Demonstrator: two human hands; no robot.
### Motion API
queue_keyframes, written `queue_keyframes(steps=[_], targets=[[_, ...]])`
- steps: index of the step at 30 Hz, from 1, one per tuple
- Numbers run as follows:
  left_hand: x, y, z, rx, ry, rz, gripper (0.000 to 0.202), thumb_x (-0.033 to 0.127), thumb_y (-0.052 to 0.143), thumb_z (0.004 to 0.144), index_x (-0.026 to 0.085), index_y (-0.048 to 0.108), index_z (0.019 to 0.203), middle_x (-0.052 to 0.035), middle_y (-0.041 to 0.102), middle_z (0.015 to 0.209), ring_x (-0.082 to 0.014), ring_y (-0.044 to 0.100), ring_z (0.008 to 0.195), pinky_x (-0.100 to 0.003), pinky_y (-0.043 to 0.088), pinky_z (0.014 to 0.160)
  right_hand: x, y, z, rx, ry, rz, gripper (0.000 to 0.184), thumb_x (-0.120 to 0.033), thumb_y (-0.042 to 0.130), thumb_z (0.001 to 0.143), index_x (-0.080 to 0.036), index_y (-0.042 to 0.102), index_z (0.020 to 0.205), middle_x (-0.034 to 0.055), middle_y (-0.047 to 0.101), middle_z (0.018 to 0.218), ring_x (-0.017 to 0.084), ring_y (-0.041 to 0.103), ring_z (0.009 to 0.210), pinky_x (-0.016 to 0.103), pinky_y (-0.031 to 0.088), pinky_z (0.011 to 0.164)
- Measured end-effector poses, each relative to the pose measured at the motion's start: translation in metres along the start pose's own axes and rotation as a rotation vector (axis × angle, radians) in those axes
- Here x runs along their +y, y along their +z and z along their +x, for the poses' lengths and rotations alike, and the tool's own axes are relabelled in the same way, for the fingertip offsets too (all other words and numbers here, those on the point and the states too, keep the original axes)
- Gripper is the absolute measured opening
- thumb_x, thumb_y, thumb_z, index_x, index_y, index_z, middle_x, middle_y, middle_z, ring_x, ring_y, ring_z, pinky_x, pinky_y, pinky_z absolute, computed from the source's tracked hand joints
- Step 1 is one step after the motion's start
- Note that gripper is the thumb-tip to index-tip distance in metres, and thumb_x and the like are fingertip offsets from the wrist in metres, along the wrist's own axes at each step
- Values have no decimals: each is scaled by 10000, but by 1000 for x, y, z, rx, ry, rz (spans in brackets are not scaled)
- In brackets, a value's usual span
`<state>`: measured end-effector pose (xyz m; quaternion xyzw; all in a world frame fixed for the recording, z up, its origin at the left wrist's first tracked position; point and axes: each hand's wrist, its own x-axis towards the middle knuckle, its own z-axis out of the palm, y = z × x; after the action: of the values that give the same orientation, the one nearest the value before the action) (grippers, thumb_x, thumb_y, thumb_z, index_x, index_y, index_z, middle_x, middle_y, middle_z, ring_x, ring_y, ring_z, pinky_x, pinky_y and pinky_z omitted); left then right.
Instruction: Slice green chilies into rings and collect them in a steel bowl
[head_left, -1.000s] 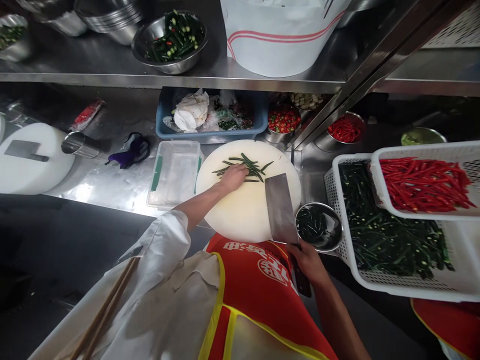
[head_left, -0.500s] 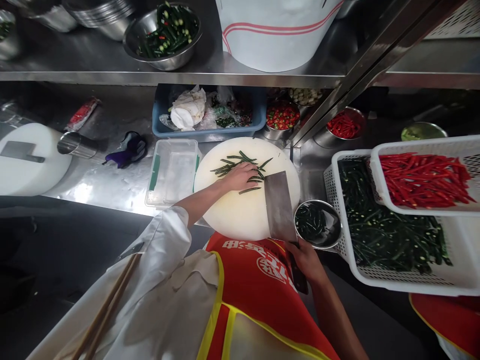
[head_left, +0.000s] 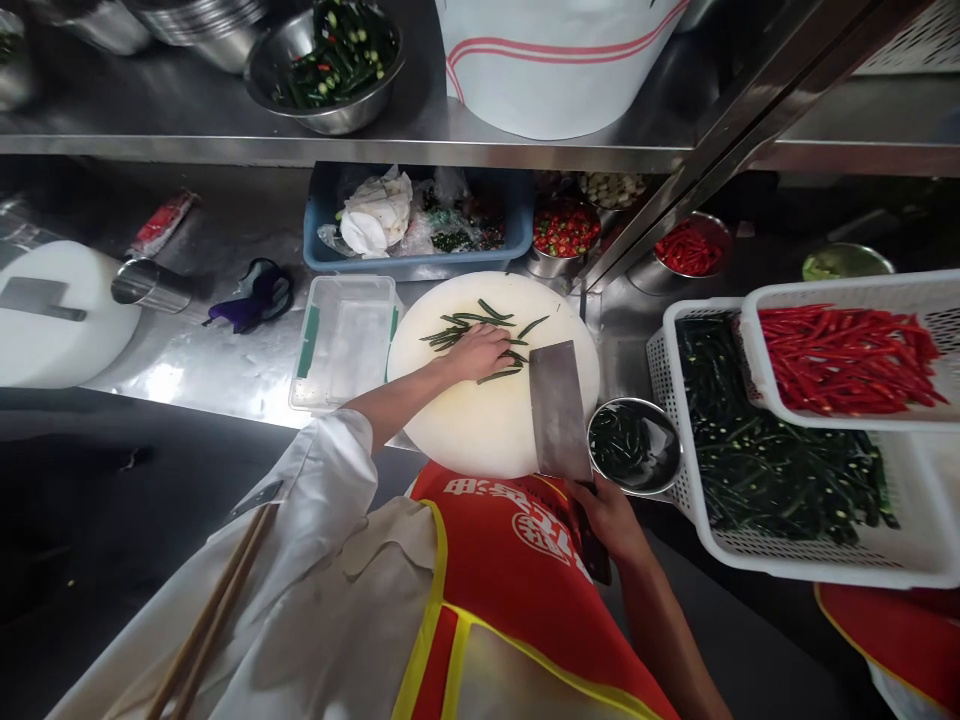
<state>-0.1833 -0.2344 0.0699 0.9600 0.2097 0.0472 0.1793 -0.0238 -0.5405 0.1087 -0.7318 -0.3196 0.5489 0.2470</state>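
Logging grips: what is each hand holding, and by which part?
Right hand grips the cleaver by its handle; left hand only rests on green chilies.

The round white plastic cutting board (head_left: 480, 435) looked matt and smooth. The broad grey steel cleaver (head_left: 556, 410) had a brushed blade (duller than the counter). The stainless steel counter (head_left: 202, 350) shone glossy. The clear rectangular plastic tub (head_left: 345, 340) looked cloudy, and the white perforated plastic basket (head_left: 660, 370) matt.

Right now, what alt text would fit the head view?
The left hand rests on green chilies on a round white cutting board while the right hand grips a cleaver at the board's right side. White baskets of more chilies stand to the right.
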Motion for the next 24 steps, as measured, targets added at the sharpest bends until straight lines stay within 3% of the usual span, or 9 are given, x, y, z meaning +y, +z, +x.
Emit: queue_keyframes(steps=[5, 7, 9, 12, 16, 20, 24], targets=[[-1, 2, -18, -12, 0, -27, 395, 454, 617, 888, 183, 657, 1173, -123, 572, 1314, -300, 518, 1211, -443, 404, 1030, 2, 0, 2, -4, 15, -1, 333, -441, 486, 857, -231, 500, 600, -15, 575, 465, 162, 522, 445, 283, 386, 512], [-3, 3, -23, -15, 59, -76, 430, 419, 682, 841, 191, 634, 1203, -126, 528, 1366, -299, 487, 1260, -434, 414, 1054, 1, 1, 2, -2, 3, -15, 328, -436, 476, 860, -230, 509, 607, -11, 579, 474, 168, 529, 460, 285, 394, 525], [-2, 7, -25, -19, 111, -115, 341, 351, 675, 851, 191, 651, 1151, -124, 534, 1348, -284, 490, 1256, -421, 434, 1058, -1, 1, 3, 25, -22, -70, 299, -431, 476, 864, -221, 558, 668, -3, 607, 513, 185, 562, 511, 289, 413, 561], [10, 18, -31, 36, 70, -130, 185, 298, 601, 902, 186, 682, 1025, -117, 587, 1236, -265, 525, 1192, -430, 463, 1037, -5, 1, 3, 73, -109, -169, 280, -422, 481, 872, -195, 644, 895, 37, 707, 717, 230, 643, 695, 300, 457, 673], [40, 41, -49, 157, -5, -165, 184, 332, 578, 924, 185, 678, 970, -106, 609, 1145, -253, 538, 1149, -437, 480, 1029, -12, 0, -2, 76, -200, -250, 371, -398, 466, 893, -196, 635, 1154, 98, 724, 1107, 283, 652, 1020, 331, 460, 864], [59, 56, -62, 209, -36, -181, 203, 362, 564, 932, 197, 669, 982, -102, 608, 1132, -251, 528, 1160, -442, 481, 1028, -22, -6, -10, 61, -185, -365, 405, -380, 451, 917, -191, 601, 1242, 117, 741, 1023, 300, 661, 993, 345, 463, 839], [58, 55, -61, 205, -2, -201, 201, 358, 559, 931, 192, 668, 967, -112, 616, 1080, -251, 533, 1120, -450, 480, 1014, -29, -9, -9, 2, -234, -428, 355, -332, 426, 939, -215, 584, 1236, 112, 734, 1053, 284, 658, 1009, 330, 448, 842]])
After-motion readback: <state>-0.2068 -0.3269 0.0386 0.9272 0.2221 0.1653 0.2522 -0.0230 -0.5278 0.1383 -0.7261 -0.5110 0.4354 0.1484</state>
